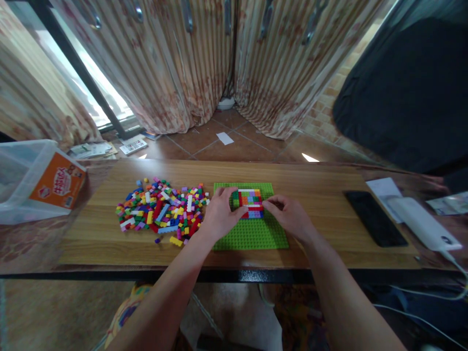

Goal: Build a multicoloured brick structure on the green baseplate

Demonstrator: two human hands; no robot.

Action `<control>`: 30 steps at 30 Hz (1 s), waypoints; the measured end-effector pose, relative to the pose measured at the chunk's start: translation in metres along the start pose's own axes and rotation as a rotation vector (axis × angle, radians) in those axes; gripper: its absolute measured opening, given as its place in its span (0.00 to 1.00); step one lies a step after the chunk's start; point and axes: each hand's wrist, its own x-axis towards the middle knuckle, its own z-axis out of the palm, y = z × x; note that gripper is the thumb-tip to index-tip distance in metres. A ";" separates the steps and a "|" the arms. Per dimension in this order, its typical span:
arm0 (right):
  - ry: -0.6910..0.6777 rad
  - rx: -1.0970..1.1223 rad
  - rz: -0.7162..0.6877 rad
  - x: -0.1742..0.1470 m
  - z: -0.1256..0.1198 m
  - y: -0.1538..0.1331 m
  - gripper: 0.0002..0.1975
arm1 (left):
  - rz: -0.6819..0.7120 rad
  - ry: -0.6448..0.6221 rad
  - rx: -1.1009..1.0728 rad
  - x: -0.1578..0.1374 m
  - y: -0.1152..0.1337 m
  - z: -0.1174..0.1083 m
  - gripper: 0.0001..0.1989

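A block of toy building bricks [250, 199] in many colours stands on a green studded baseplate [252, 236]. My left hand [223, 209] is curled round the left side of the bricks, its thumb along their front and its fingers behind. At the right edge of the bricks, my right hand [290, 214] has thumb and forefinger pinched together. The fingertips hide whatever is between them. A red and white row of bricks runs between the two hands.
Left of the baseplate lies a loose heap of bricks [161, 209]. A clear plastic bin [29, 183] with an orange label stands at the far left. To the right are a black phone [375, 218] and a white power bank [427, 224] with a cable.
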 end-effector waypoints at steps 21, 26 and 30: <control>0.003 0.017 0.054 0.002 0.008 -0.002 0.17 | -0.151 0.019 -0.084 0.001 0.013 0.003 0.26; -0.004 0.004 0.052 0.001 0.006 -0.005 0.19 | -0.140 0.028 -0.083 0.000 0.011 0.005 0.26; -0.008 -0.006 0.050 0.000 0.003 -0.003 0.21 | -0.089 0.036 -0.115 0.001 0.003 0.006 0.26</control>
